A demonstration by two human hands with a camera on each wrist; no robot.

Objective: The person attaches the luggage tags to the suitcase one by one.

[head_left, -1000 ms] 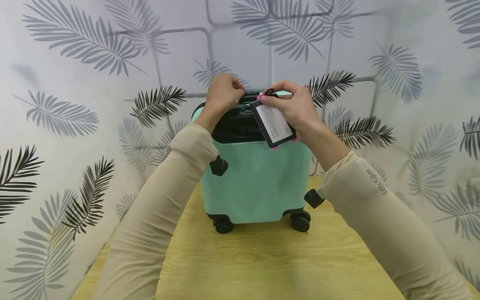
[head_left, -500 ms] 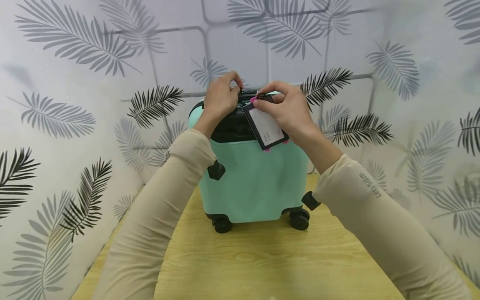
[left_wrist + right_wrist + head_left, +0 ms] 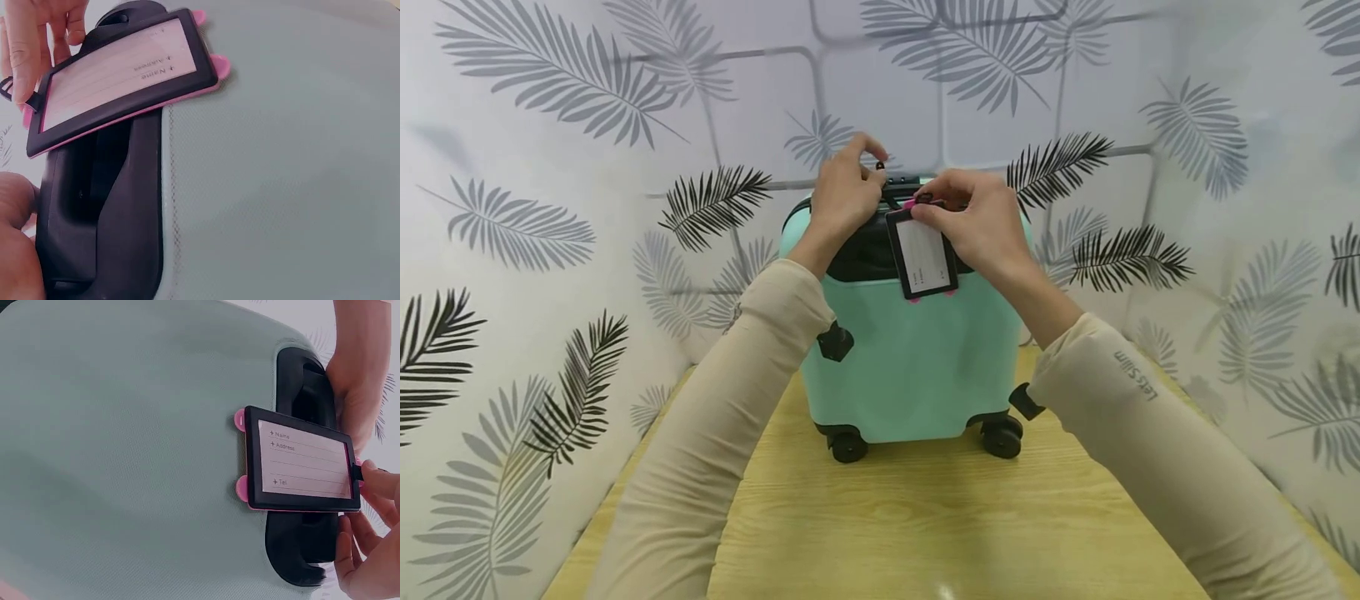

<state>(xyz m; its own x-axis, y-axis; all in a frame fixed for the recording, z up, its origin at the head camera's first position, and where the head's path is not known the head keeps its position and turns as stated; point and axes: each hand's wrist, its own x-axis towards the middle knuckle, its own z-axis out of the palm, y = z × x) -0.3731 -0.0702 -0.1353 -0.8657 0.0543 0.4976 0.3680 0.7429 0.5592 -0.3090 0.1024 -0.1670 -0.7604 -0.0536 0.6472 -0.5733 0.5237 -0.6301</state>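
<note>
A luggage tag (image 3: 922, 252) with a black frame, pink edge and white name-and-address card hangs against the front top of a mint-green suitcase (image 3: 910, 358). My right hand (image 3: 977, 218) pinches the tag's upper end, where a small black strap loop (image 3: 923, 198) shows. In the right wrist view the luggage tag (image 3: 304, 459) lies across the black handle recess (image 3: 303, 540), card side out. At the suitcase's top edge is my left hand (image 3: 847, 193), its thumb and index finger on a small dark strap end (image 3: 880, 167). Its other fingers are hidden.
The suitcase stands upright on black wheels (image 3: 848, 447) on a yellow wood-grain surface (image 3: 880, 517). Behind it rises a white wall covering (image 3: 880, 92) with grey and black leaf prints. Black wrist-camera mounts (image 3: 835, 342) hang below both cuffs.
The tag has shifted left and turned from slanted to nearly upright, with the right hand moving along. My left index finger has lifted, and the dark strap end shows higher above the suitcase.
</note>
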